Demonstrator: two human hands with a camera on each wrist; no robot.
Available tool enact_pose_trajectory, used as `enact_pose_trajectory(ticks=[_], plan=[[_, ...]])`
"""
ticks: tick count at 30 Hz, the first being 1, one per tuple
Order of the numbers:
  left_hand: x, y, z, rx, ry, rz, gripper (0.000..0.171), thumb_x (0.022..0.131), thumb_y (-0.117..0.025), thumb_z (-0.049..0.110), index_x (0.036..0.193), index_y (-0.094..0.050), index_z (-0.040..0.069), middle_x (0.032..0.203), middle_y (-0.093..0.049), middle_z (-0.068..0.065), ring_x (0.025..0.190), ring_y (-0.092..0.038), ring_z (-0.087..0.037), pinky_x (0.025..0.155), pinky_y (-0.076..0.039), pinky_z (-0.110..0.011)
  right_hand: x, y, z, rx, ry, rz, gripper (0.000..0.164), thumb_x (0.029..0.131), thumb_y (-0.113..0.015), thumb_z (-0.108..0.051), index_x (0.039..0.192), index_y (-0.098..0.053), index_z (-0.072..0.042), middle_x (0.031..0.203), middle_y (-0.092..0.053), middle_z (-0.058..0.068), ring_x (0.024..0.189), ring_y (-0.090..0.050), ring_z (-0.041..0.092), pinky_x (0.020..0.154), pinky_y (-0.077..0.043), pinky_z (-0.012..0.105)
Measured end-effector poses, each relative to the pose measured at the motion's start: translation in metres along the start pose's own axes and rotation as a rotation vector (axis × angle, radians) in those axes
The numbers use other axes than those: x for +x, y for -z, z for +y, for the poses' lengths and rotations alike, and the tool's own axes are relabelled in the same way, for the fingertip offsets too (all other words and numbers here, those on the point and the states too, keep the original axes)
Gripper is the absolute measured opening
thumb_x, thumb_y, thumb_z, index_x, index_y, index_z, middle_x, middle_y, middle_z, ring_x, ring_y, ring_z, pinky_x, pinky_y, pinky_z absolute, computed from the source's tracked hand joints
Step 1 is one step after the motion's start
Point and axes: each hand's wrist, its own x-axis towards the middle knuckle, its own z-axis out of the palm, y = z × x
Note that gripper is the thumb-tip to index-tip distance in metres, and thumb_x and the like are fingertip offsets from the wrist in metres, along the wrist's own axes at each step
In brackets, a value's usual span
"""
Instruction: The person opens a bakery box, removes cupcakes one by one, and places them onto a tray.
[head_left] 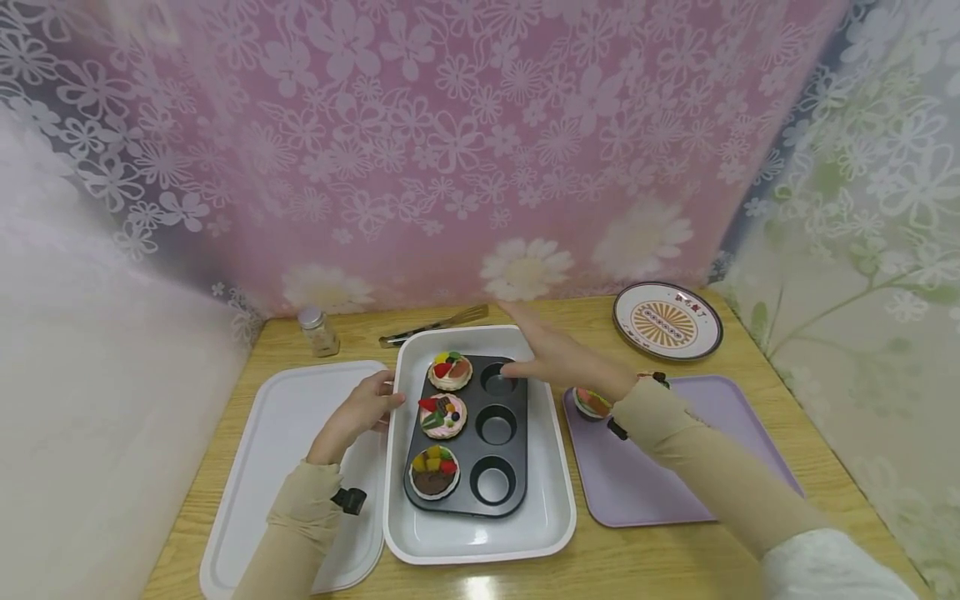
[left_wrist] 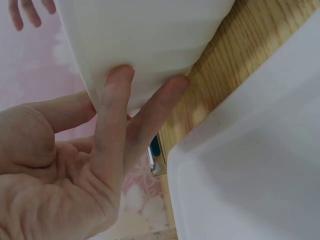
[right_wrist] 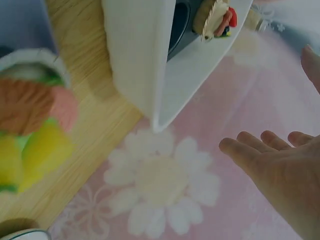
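My left hand (head_left: 363,408) grips the left wall of a deep white tray (head_left: 480,537), thumb at the rim and fingers along the outer side; the left wrist view shows the fingertips (left_wrist: 120,77) on that wall. Inside the tray lies a dark muffin tin (head_left: 467,483). Its left column holds three fruit-topped tarts: a far one (head_left: 450,372), a pink-creamed middle one (head_left: 442,417) and a chocolate near one (head_left: 433,473). The three right cups (head_left: 495,425) have nothing in them. Over the tin's far right corner, my right hand (head_left: 558,358) is spread with nothing in it.
Another fruit-topped tart (head_left: 590,403) sits on a purple tray (head_left: 690,492) at right, partly behind my right wrist. A flat white tray (head_left: 292,450) lies at left. Along the back are a small jar (head_left: 319,333), tongs (head_left: 408,336) and a patterned plate (head_left: 666,321).
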Motion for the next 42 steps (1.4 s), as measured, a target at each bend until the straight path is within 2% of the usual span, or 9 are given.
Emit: enact_pose_trajectory(ticks=[4,10,18,21,23,26,28,33,42], plan=[[0.000,0.000,-0.001,0.000,0.010,0.001,0.056,0.109,-0.057,0.015,0.159,-0.038,0.002,0.147,-0.058,-0.030,0.096,-0.074,-0.028,0.072,-0.063,-0.037,0.014,-0.014,-0.011,-0.008,0.002,-0.078,0.106,0.095,-0.079,-0.040,0.171,-0.006,-0.026,0.178,-0.014,0.010,0.163,-0.024,0.034,0.125,-0.034,0.060],[0.002,-0.002,-0.006,0.003,0.018,0.015,0.054,0.108,-0.058,0.016,0.158,-0.041,0.003,0.146,-0.059,-0.029,0.098,-0.074,-0.028,0.072,-0.063,-0.038,0.029,-0.032,-0.023,-0.030,0.029,-0.144,0.107,0.093,-0.082,-0.037,0.171,-0.009,-0.026,0.178,-0.018,0.005,0.161,-0.030,0.030,0.125,-0.037,0.055],[0.004,-0.001,-0.009,-0.003,0.011,0.021,0.051,0.107,-0.059,0.016,0.155,-0.045,0.003,0.144,-0.060,-0.029,0.097,-0.075,-0.027,0.070,-0.062,-0.036,0.037,-0.054,-0.031,-0.003,0.053,-0.269,0.114,0.091,-0.084,-0.024,0.171,-0.003,-0.025,0.178,-0.016,0.006,0.160,-0.032,0.030,0.124,-0.039,0.054],[0.005,-0.001,-0.009,-0.007,0.008,0.018,0.051,0.107,-0.059,0.015,0.154,-0.045,0.003,0.144,-0.061,-0.029,0.097,-0.075,-0.027,0.070,-0.062,-0.037,0.038,-0.062,-0.032,0.003,0.068,-0.328,0.115,0.092,-0.084,-0.025,0.171,-0.001,-0.027,0.179,-0.017,0.004,0.160,-0.033,0.028,0.125,-0.038,0.052],[0.005,-0.001,-0.009,-0.009,0.004,0.016,0.051,0.107,-0.059,0.015,0.154,-0.045,0.002,0.144,-0.061,-0.029,0.097,-0.075,-0.028,0.071,-0.063,-0.038,0.039,-0.066,-0.032,-0.007,0.067,-0.355,0.115,0.092,-0.084,-0.026,0.171,-0.001,-0.029,0.179,-0.016,0.002,0.162,-0.028,0.030,0.127,-0.035,0.052],[0.004,-0.001,-0.008,-0.003,0.002,0.014,0.050,0.107,-0.059,0.014,0.153,-0.045,0.002,0.143,-0.061,-0.029,0.096,-0.076,-0.028,0.072,-0.064,-0.040,0.040,-0.070,-0.034,-0.039,0.061,-0.364,0.115,0.091,-0.084,-0.027,0.171,-0.002,-0.033,0.179,-0.017,0.000,0.165,-0.019,0.029,0.129,-0.031,0.053],[0.004,-0.001,-0.007,0.001,0.004,0.017,0.049,0.107,-0.059,0.014,0.152,-0.046,0.002,0.142,-0.062,-0.029,0.096,-0.076,-0.027,0.073,-0.064,-0.041,0.040,-0.072,-0.034,-0.058,0.072,-0.357,0.113,0.090,-0.085,-0.027,0.171,-0.006,-0.031,0.178,-0.019,0.000,0.165,-0.018,0.029,0.131,-0.028,0.052],[0.003,0.000,-0.005,0.016,0.008,0.018,0.047,0.106,-0.059,0.015,0.151,-0.048,0.002,0.141,-0.063,-0.028,0.095,-0.074,-0.026,0.072,-0.063,-0.038,0.044,-0.077,-0.033,-0.071,0.121,-0.362,0.107,0.091,-0.085,-0.025,0.171,-0.014,-0.022,0.177,-0.022,-0.001,0.164,-0.023,0.023,0.133,-0.023,0.048],[0.004,0.002,-0.004,0.012,0.003,0.020,0.047,0.106,-0.060,0.015,0.149,-0.048,0.002,0.141,-0.063,-0.028,0.095,-0.074,-0.028,0.072,-0.063,-0.038,0.046,-0.079,-0.034,-0.145,0.154,-0.370,0.094,0.091,-0.085,-0.029,0.166,-0.031,-0.018,0.173,-0.034,0.004,0.160,-0.032,0.023,0.132,-0.027,0.047]])
